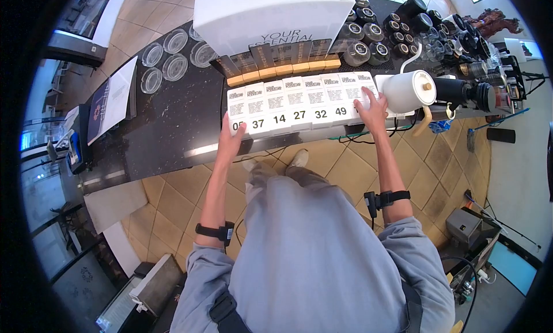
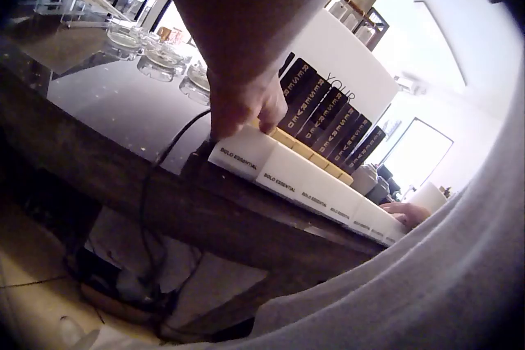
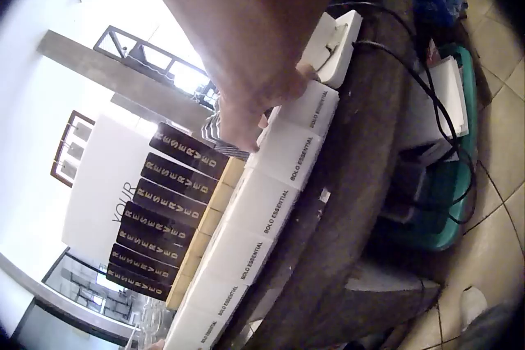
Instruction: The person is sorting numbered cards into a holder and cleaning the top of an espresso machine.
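Note:
Several white boxes (image 1: 299,101) stand side by side in a row along the counter's front edge, with large black numbers such as 37, 14 and 27 facing up. At the row's left end my left hand (image 1: 230,138) grips the end box, thumb over its number and fingers along its outer side. My right hand (image 1: 373,109) holds the box at the right end, fingers spread across its top and side. In the wrist views the boxes' front sides (image 3: 279,210) read "BOLO ESSENTIAL". Black "RESERVED" signs (image 2: 324,116) on wooden bases stand right behind the row.
A large white box (image 1: 271,16) rises behind the signs. A white kettle (image 1: 410,91) stands close to my right hand. Glass lids (image 1: 174,67) lie at the left, and dark-lidded jars (image 1: 371,33) crowd the back right. Cables (image 3: 435,112) hang below the counter's edge.

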A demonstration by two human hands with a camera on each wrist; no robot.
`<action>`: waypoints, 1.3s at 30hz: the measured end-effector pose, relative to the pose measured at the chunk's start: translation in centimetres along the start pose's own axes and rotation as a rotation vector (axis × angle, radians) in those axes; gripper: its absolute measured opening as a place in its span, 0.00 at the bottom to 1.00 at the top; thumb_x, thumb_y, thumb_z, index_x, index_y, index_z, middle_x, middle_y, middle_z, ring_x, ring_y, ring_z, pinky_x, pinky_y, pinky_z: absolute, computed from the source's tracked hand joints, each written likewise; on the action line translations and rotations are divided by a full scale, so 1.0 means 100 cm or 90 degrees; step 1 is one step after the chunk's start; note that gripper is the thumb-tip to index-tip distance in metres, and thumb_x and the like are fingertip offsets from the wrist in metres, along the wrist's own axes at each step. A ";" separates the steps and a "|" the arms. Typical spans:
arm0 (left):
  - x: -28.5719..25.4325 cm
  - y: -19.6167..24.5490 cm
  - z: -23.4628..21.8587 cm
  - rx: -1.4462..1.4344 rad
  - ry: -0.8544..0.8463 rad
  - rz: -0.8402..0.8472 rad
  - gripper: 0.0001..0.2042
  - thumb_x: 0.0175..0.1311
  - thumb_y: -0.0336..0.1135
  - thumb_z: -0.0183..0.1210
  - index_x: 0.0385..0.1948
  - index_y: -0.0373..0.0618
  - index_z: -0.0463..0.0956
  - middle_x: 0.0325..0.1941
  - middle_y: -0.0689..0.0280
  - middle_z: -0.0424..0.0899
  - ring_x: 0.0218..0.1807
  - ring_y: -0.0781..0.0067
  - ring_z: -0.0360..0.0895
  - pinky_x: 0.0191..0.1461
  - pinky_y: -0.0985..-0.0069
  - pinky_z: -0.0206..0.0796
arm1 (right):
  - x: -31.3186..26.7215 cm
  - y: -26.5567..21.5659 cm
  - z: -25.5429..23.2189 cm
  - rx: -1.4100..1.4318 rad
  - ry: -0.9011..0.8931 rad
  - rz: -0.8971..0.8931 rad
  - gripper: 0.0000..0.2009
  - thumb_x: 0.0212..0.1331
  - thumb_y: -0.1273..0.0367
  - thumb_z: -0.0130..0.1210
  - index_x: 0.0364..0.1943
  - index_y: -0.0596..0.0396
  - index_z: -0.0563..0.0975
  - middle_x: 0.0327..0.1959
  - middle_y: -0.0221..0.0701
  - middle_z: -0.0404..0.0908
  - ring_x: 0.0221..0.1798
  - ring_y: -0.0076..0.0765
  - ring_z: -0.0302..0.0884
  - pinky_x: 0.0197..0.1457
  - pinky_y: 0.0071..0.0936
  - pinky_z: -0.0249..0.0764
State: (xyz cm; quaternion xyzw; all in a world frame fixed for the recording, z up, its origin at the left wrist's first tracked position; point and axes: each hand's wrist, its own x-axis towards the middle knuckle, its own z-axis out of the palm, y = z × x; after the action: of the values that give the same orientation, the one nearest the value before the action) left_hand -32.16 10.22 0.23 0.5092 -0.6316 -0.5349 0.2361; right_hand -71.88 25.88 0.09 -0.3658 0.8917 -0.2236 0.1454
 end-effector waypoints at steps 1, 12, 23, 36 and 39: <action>0.001 -0.003 0.000 0.007 0.008 -0.005 0.31 0.68 0.37 0.58 0.67 0.33 0.55 0.61 0.53 0.74 0.60 0.68 0.72 0.63 0.73 0.62 | 0.000 -0.001 0.000 -0.011 0.001 0.005 0.30 0.53 0.52 0.63 0.63 0.37 0.71 0.66 0.55 0.56 0.72 0.60 0.49 0.64 0.67 0.53; -0.009 0.004 -0.006 0.162 0.186 -0.087 0.18 0.65 0.34 0.61 0.53 0.33 0.77 0.49 0.57 0.80 0.48 0.72 0.79 0.53 0.74 0.70 | 0.019 0.024 -0.005 0.020 0.065 -0.048 0.28 0.55 0.60 0.59 0.58 0.64 0.73 0.51 0.54 0.76 0.59 0.59 0.68 0.66 0.46 0.61; 0.003 -0.002 -0.021 0.079 0.125 -0.072 0.12 0.62 0.27 0.59 0.46 0.31 0.80 0.37 0.62 0.86 0.36 0.78 0.80 0.42 0.79 0.72 | 0.012 0.001 0.001 -0.117 0.061 -0.053 0.28 0.57 0.57 0.57 0.60 0.59 0.73 0.54 0.59 0.72 0.61 0.61 0.65 0.67 0.51 0.59; 0.013 -0.005 -0.039 0.001 0.012 -0.098 0.13 0.60 0.28 0.62 0.45 0.31 0.79 0.34 0.63 0.84 0.35 0.79 0.78 0.40 0.80 0.70 | -0.040 -0.078 0.046 -0.229 0.008 -0.129 0.33 0.67 0.49 0.43 0.68 0.60 0.64 0.73 0.53 0.54 0.77 0.59 0.47 0.76 0.56 0.44; 0.011 -0.001 -0.044 -0.044 -0.023 -0.098 0.14 0.62 0.28 0.60 0.48 0.32 0.78 0.35 0.63 0.85 0.35 0.79 0.78 0.40 0.80 0.70 | -0.056 -0.111 0.061 -0.200 -0.012 -0.158 0.33 0.68 0.49 0.43 0.68 0.62 0.64 0.73 0.53 0.54 0.77 0.58 0.46 0.77 0.53 0.43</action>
State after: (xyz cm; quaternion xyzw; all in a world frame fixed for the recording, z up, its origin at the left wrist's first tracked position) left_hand -28.80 7.33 1.25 0.5379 -0.5761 -0.5820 0.2001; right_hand -58.89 21.08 1.07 -0.4929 0.8624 -0.0949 0.0661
